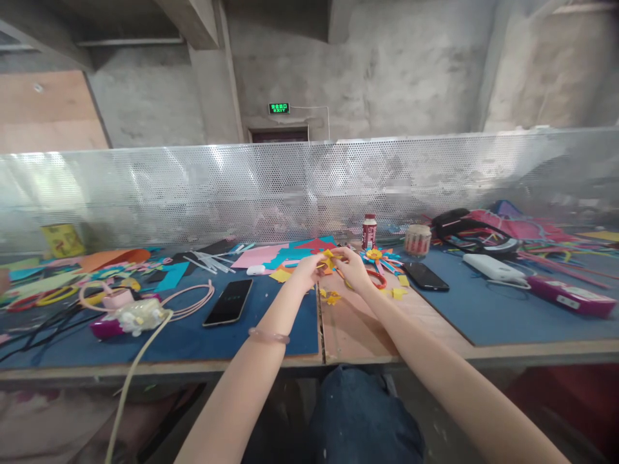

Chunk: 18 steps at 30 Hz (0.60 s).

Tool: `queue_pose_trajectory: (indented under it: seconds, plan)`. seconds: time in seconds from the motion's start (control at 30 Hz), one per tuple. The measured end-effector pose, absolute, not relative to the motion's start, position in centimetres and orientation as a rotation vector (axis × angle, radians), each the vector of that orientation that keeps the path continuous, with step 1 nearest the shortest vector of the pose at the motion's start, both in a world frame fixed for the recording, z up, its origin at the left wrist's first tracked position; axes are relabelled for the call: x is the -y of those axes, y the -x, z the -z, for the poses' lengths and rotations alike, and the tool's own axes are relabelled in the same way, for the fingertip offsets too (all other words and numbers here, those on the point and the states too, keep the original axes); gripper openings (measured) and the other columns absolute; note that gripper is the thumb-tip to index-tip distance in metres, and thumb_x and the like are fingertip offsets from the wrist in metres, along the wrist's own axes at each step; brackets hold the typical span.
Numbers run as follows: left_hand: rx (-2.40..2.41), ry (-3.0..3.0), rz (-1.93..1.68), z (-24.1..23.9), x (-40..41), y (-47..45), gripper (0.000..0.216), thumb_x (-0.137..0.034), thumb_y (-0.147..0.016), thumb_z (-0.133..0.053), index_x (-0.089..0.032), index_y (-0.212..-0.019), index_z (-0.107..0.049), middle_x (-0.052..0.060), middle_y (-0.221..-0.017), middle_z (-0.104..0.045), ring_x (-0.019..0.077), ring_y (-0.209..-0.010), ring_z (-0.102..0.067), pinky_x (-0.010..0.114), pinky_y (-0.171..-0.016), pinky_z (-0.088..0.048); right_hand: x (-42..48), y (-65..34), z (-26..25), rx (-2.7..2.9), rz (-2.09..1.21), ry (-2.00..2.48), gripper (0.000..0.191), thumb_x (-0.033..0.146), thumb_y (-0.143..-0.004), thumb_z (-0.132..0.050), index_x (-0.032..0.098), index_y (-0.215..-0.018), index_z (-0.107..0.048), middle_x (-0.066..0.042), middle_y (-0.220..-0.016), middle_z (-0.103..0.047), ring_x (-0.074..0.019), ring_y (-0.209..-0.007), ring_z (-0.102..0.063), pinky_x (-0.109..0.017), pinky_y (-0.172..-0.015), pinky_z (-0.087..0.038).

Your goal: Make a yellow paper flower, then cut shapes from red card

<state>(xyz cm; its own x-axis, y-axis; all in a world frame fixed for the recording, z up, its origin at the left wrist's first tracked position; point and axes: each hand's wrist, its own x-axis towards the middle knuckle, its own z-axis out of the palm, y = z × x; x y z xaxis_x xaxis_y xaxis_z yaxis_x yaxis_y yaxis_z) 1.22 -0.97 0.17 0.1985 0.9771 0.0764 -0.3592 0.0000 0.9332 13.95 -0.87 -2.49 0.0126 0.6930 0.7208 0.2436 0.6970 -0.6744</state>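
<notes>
My left hand (306,269) and my right hand (354,267) meet over the middle of the table, both pinched on a small yellow paper piece (330,258) held between them. Orange-handled scissors (374,278) lie just right of my right hand; whether that hand also touches them is unclear. Yellow paper scraps (331,297) lie on the brown board (353,328) under my hands. A paper flower (378,257) with blue and orange petals sits just behind my right hand.
A black phone (228,301) lies left, another phone (426,276) right. A glue bottle (369,231) and tape roll (417,240) stand at the back by the perforated metal screen (309,180). Coloured paper sheets (264,256), cables (191,303) and a white power bank (491,267) crowd the blue mats.
</notes>
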Motion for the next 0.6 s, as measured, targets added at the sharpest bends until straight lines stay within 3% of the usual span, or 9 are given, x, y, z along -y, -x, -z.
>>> queue_pose_trajectory:
  seconds: [0.33, 0.6]
  plan:
    - [-0.825, -1.254, -1.274, -0.09, 1.37, -0.90, 0.008, -0.015, -0.063, -0.065, -0.010, -0.066, -0.061, 0.006, -0.068, -0.062, 0.0103, -0.058, -0.058, 0.021, -0.054, -0.045, 0.93, -14.03, 2.36, 1.500, -0.483, 0.830, 0.025, 0.023, -0.068, -0.046, 0.016, -0.087, -0.061, -0.002, -0.078, -0.063, -0.0150, -0.071, -0.055, -0.028, -0.067, -0.044]
    - [-1.016, -1.563, -1.309, -0.03, 1.49, -0.50, 0.012, -0.023, -0.069, -0.061, -0.014, -0.077, -0.062, 0.006, -0.075, -0.064, 0.0151, -0.065, -0.063, 0.021, -0.050, -0.043, 0.76, -14.20, 2.57, 1.465, -0.540, 0.804, 0.038, 0.020, -0.068, -0.047, 0.016, -0.105, -0.051, -0.003, -0.083, -0.059, -0.0144, -0.072, -0.055, -0.027, -0.065, -0.046]
